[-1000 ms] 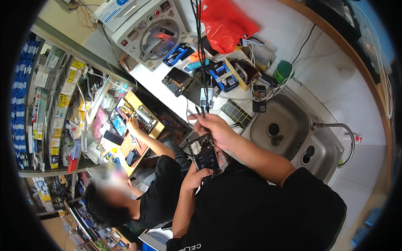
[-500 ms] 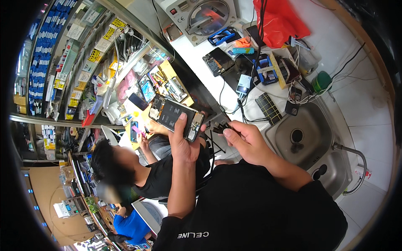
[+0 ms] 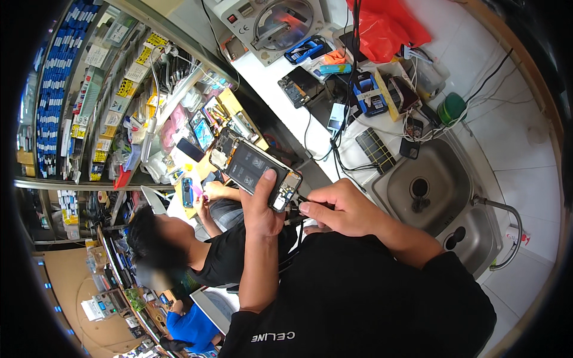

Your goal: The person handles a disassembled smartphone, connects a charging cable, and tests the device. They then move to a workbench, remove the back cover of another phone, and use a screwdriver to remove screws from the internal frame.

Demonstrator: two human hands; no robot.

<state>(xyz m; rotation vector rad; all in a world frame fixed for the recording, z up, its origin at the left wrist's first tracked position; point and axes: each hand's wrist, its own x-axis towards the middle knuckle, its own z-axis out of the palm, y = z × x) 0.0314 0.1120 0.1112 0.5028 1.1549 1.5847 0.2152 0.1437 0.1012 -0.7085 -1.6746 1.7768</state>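
While the left hand [image 3: 261,209] grips the opened phone [image 3: 248,164] left of the sink [image 3: 446,176], the right hand [image 3: 346,209] pinches cable ends [image 3: 293,219] beside the phone; steady support and straight alignment should help.

- I see white capitals [image 3: 273,337] on a black shirt [image 3: 382,298], near the sink [image 3: 444,170].
- Pale print [image 3: 258,162] on the phone battery [image 3: 243,169], left of the sink.
- Yellow labels [image 3: 125,88] along the shelves [image 3: 65,184], far left of the sink.
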